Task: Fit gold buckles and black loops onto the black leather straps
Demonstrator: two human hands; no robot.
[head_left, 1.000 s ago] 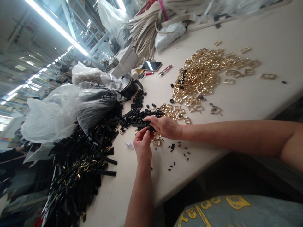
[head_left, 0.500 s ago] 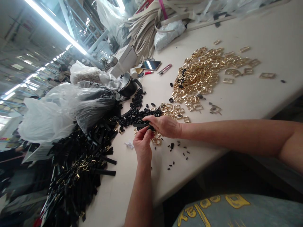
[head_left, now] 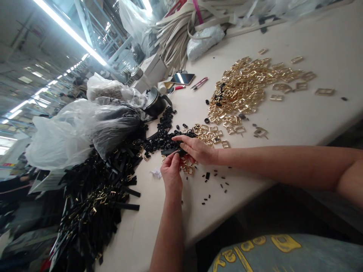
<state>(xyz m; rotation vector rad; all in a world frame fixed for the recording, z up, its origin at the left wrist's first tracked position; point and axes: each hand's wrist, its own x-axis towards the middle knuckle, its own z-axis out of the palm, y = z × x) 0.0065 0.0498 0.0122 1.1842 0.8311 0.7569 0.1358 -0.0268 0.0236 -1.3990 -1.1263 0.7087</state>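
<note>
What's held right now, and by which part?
A flat black strap-like strip: the left hand pinches it behind its free end; whether the right hand grips is hidden.

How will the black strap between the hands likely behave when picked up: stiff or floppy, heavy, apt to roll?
The black strap is probably fairly stiff over a short length: its free end juts out without visible droop beyond the left hand. Likely light, since it looks narrow. Seems unlikely to roll, given its flat, band-like look.
</note>
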